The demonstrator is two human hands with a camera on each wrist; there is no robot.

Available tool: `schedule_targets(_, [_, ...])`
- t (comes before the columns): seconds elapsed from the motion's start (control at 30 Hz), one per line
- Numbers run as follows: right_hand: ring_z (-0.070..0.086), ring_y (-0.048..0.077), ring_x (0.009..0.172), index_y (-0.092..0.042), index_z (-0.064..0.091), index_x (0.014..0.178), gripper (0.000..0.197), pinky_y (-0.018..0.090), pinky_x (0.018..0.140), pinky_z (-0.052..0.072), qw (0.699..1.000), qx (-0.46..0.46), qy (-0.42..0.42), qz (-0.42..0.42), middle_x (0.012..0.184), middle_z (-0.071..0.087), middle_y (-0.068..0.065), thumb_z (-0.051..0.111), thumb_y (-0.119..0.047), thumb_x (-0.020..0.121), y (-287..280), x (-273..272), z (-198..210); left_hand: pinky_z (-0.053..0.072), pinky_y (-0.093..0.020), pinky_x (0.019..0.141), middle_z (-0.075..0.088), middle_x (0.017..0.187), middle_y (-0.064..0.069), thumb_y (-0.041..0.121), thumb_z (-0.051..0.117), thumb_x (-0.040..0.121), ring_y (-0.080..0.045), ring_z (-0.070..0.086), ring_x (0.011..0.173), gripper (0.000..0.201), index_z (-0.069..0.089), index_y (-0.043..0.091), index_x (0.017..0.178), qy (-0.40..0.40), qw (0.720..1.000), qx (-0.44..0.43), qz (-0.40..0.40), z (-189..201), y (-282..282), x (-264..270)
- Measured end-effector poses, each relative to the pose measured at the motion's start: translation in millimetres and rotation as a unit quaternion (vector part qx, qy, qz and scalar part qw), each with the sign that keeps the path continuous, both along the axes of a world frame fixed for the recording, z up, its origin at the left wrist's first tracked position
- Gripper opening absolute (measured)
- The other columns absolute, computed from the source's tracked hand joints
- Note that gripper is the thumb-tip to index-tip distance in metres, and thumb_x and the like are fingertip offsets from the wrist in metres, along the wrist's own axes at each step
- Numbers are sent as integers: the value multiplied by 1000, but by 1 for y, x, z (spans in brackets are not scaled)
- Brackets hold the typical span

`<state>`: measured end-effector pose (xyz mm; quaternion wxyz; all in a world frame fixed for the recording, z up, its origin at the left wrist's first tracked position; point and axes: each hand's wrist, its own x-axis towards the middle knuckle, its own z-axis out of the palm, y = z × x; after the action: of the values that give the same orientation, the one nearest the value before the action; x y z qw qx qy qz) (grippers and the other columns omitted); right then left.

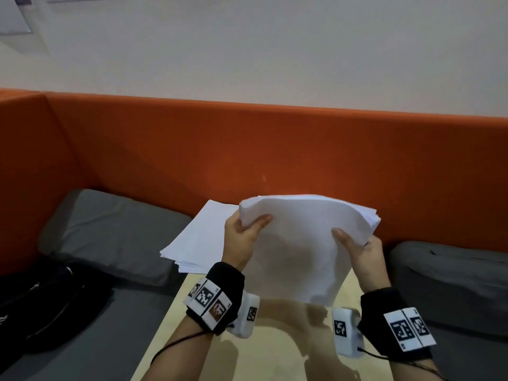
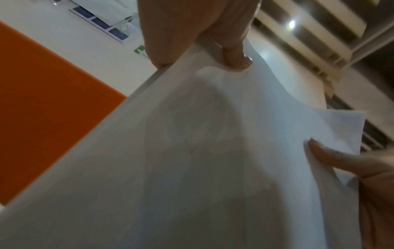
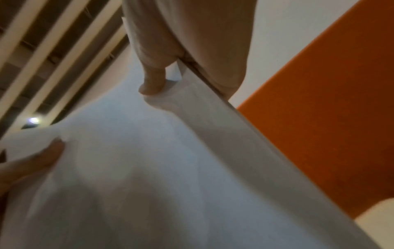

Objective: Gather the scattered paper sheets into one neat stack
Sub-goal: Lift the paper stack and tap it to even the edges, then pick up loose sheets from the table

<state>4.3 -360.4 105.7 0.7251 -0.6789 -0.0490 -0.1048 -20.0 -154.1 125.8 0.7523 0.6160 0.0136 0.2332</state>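
Note:
A thick bundle of white paper sheets (image 1: 299, 243) stands nearly upright above the light wooden table (image 1: 275, 339), its top bowed toward me. My left hand (image 1: 243, 237) grips its left edge, thumb on the near face. My right hand (image 1: 360, 248) grips the right edge the same way. In the left wrist view the bundle (image 2: 192, 160) fills the frame, with my left hand (image 2: 204, 50) pinching its upper edge. The right wrist view shows the bundle (image 3: 160, 168) pinched by my right hand (image 3: 170, 75). A second loose pile of sheets (image 1: 198, 237) lies flat behind my left hand.
An orange padded backrest (image 1: 247, 149) runs behind the table. Grey cushions sit at the left (image 1: 110, 229) and the right (image 1: 450, 284). A black bag (image 1: 46, 303) lies on the seat at the far left.

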Motion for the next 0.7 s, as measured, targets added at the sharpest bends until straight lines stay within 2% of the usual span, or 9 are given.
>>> schedule_targets(0.13, [64, -6, 70, -23, 65, 88, 10, 10, 62, 51, 998, -5, -53, 31, 77, 71, -15, 65, -14, 84, -3, -2, 21, 51, -17, 66, 61, 85, 3, 3, 67, 81, -2, 60, 74, 19, 58, 19, 88, -52, 997, 43, 19, 10, 6, 3])
schedule_targets(0.2, [60, -8, 76, -25, 66, 88, 9, 7, 65, 47, 997, -18, -64, 24, 84, 69, -18, 66, -31, 81, 0, -3, 20, 50, -17, 73, 59, 92, 5, 13, 66, 83, -7, 58, 85, 16, 56, 19, 94, -37, 996, 70, 48, 3, 5, 3])
schedule_targets(0.23, [59, -5, 78, -25, 66, 88, 16, 8, 66, 46, 998, -16, -62, 11, 85, 68, -16, 63, -38, 79, 2, -3, 16, 48, -14, 74, 57, 93, 7, 16, 64, 85, -7, 56, 87, 15, 55, 17, 98, -27, 995, 67, 72, -1, 3, 3])
schedule_targets(0.3, [58, 5, 82, -22, 66, 87, 14, 16, 70, 46, 999, 11, -42, -22, 87, 66, -9, 60, -35, 84, 11, -1, 11, 47, -11, 71, 54, 91, 12, 21, 59, 89, -5, 54, 85, 17, 52, 14, 103, -11, 993, 52, 107, -3, -4, 2])
schedule_targets(0.37, [57, 11, 82, -20, 65, 84, 8, 24, 73, 44, 998, 23, -27, -47, 85, 64, -5, 60, -23, 89, 18, -1, 11, 45, -8, 69, 51, 89, 15, 22, 58, 90, 3, 56, 84, 18, 51, 12, 104, 1, 991, 42, 128, -2, -9, 3])
schedule_targets(0.43, [56, 11, 80, -18, 65, 82, 10, 25, 72, 43, 998, 14, -29, -58, 83, 63, -5, 58, -24, 86, 21, 0, 12, 41, 0, 61, 50, 86, 17, 18, 57, 92, 18, 54, 75, 16, 52, 10, 104, 11, 989, 34, 143, 1, -11, 6])
schedule_targets(0.57, [53, 11, 80, -18, 66, 74, 21, 25, 69, 39, 996, 9, -23, -82, 81, 63, -6, 48, -29, 75, 22, 2, 16, 40, 0, 57, 52, 86, 16, 15, 56, 91, -1, 51, 75, 15, 53, 15, 105, 15, 989, 29, 146, 2, -7, 12])
schedule_targets(0.63, [53, 13, 82, -20, 66, 73, 22, 26, 69, 38, 996, 5, -18, -83, 82, 63, -6, 47, -30, 74, 21, 4, 16, 42, -3, 61, 51, 88, 16, 18, 55, 92, -3, 51, 77, 17, 51, 16, 109, 4, 991, 23, 133, 1, -7, 10])
schedule_targets(0.7, [54, 10, 82, -19, 67, 78, 26, 21, 67, 40, 998, 6, -17, -62, 84, 63, -8, 49, -37, 73, 20, 3, 17, 44, -8, 67, 50, 91, 16, 24, 57, 88, 2, 54, 79, 29, 47, 16, 114, -24, 994, 21, 100, -5, -6, 4])
